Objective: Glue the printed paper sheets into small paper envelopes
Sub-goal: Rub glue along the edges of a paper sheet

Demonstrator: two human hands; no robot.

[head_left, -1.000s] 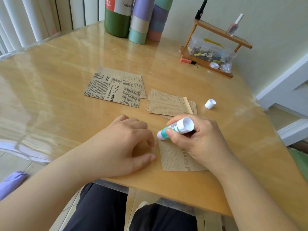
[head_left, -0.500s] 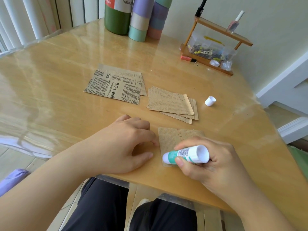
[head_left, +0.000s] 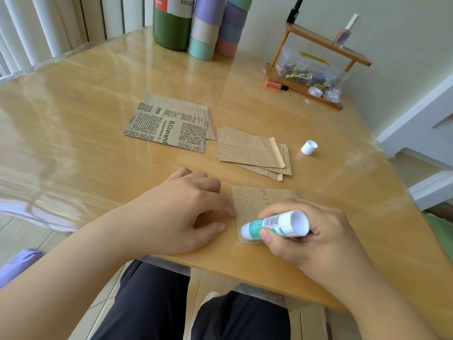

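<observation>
Right hand [head_left: 316,231] grips the glue stick [head_left: 274,225] against the near sheet [head_left: 247,204]; left hand [head_left: 186,209], curled and empty, pins its edge on the surface [head_left: 85,123]. Finished envelopes [head_left: 250,150] lie beyond; flat sheets [head_left: 169,126] seemingly remain

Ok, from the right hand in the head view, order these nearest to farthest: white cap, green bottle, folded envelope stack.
From the right hand:
1. Folded envelope stack, just beyond the hand.
2. White cap, farther back, slightly to the right.
3. Green bottle, at the table's far edge, left.
</observation>
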